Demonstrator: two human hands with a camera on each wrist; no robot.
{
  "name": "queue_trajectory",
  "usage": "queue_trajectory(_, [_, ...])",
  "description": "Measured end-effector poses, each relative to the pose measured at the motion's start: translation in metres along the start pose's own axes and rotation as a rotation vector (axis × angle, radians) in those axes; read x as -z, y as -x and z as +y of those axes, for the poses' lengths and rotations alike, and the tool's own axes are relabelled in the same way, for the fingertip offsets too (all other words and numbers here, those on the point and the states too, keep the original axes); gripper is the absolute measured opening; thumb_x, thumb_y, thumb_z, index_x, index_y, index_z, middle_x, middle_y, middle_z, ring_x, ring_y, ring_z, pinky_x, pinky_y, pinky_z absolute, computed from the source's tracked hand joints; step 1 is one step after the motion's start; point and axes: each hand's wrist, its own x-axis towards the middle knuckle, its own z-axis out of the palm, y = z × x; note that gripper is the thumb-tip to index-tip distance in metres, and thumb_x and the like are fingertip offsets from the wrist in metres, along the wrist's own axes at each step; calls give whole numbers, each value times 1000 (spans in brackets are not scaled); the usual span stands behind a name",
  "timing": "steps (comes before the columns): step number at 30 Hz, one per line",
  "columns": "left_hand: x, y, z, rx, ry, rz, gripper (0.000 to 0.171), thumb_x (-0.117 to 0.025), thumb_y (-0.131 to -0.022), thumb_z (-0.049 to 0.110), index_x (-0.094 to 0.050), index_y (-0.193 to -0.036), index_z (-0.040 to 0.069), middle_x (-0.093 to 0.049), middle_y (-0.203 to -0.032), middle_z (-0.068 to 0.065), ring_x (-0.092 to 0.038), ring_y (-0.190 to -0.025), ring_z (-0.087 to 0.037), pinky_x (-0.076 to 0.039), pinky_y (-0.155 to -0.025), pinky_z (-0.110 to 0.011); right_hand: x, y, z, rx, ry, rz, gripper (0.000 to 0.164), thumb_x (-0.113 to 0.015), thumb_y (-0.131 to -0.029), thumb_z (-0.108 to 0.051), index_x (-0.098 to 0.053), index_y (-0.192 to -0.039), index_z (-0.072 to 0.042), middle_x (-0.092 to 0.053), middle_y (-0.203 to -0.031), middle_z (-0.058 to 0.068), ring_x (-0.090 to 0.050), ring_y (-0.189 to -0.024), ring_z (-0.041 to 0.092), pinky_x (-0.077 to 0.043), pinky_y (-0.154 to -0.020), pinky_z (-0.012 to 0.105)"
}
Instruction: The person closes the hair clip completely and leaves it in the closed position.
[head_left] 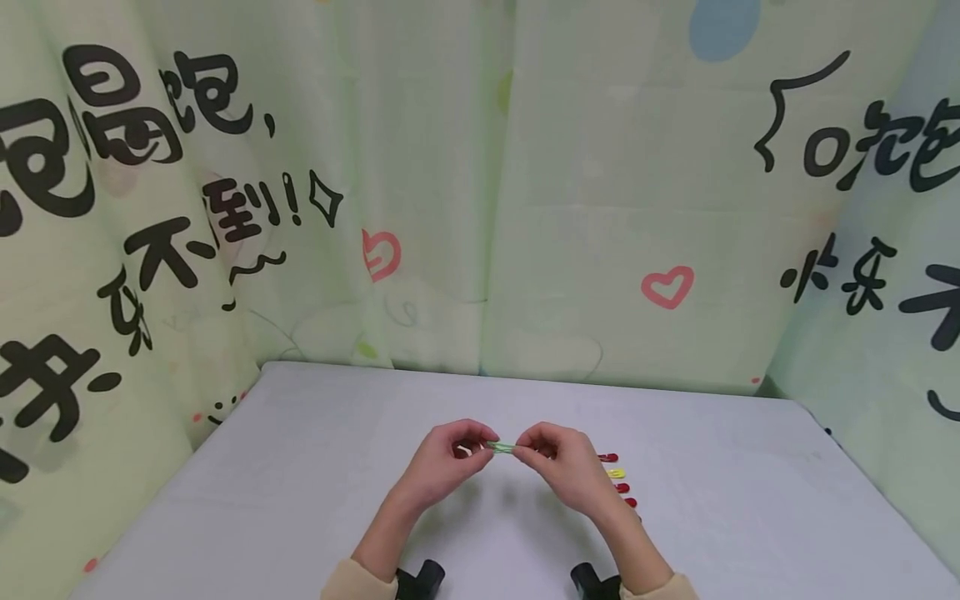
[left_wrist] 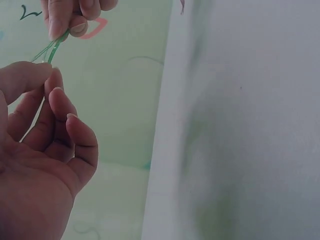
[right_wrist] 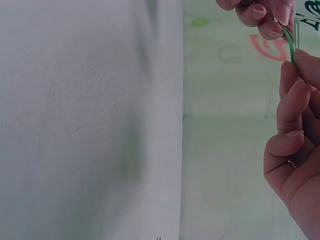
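Observation:
A green snap hair clip [head_left: 502,447] is held above the white table between both hands. My left hand [head_left: 447,465] pinches one end of it between thumb and index finger. At the other end, the thumb and fingertips of my right hand [head_left: 567,468] grip it. In the left wrist view the thin strips of the clip [left_wrist: 53,52] stand apart, so it is bent open. The right wrist view shows the same gap in the clip [right_wrist: 291,45]. The fingertips hide both its ends.
Beyond my right wrist, several clips lie in a column on the table [head_left: 720,500], among them a red clip [head_left: 609,457] and a yellow clip [head_left: 616,473]; my forearm partly covers them. A pale green printed curtain [head_left: 570,208] hangs behind and at both sides.

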Motion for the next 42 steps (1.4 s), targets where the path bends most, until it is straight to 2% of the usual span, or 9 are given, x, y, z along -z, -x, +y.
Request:
queue_trajectory(7, [-1,2,0,15,33,6,19,-76,-89,7,-72,-108,6,-67,-91,0,-57,-81,-16,-46,-72,-25,-1,0,1,-8,-13,16,6,-74,-92,-8,-69,-91,-11,-61,-78,-3,-53,-72,18,-44,-62,27])
queue_trajectory(15, [-10,-1,-2,-13,-22,59,10,-74,-93,14,-72,-102,10,-65,-90,4,-57,-83,-16,-47,-73,-27,0,1,1,10,-25,78,9,-75,-91,-5,-70,-91,-12,-63,-79,-3,-54,-74,18,-47,-64,27])
queue_trajectory(18, [-11,-2,0,-5,-30,85,7,-73,-94,15,-72,-100,11,-66,-90,4,-58,-85,-17,-48,-76,-29,0,1,1,56,-45,103,9,-76,-90,-4,-71,-91,-11,-63,-78,-4,-53,-71,17,-45,-63,26])
queue_trajectory(23, [-10,1,2,5,-10,133,5,-75,-92,14,-74,-95,9,-69,-89,2,-59,-83,-16,-48,-75,-30,-6,1,4,125,-97,136,8,-77,-89,-4,-72,-90,-11,-63,-76,-5,-51,-68,15,-42,-60,25])
queue_trajectory(32, [-12,2,-1,45,73,170,6,-75,-90,7,-74,-95,4,-68,-85,-1,-53,-71,-16,-44,-60,-26,-13,1,5,161,-105,173,10,-77,-87,0,-73,-86,-9,-62,-73,-5,-48,-64,13,-39,-57,23])
queue_trajectory(39, [-14,1,2,38,88,168,5,-74,-91,7,-73,-96,5,-66,-85,-2,-53,-73,-17,-44,-62,-26,-13,0,6,126,-101,188,10,-79,-86,-2,-74,-90,-9,-64,-78,-4,-51,-69,15,-42,-59,23])
queue_trajectory(42, [-14,1,3,29,90,170,5,-73,-91,6,-73,-96,6,-66,-86,-2,-55,-76,-16,-46,-65,-26,-14,0,8,158,-69,193,15,-80,-85,0,-73,-93,-10,-62,-78,-6,-51,-68,13,-43,-57,22])
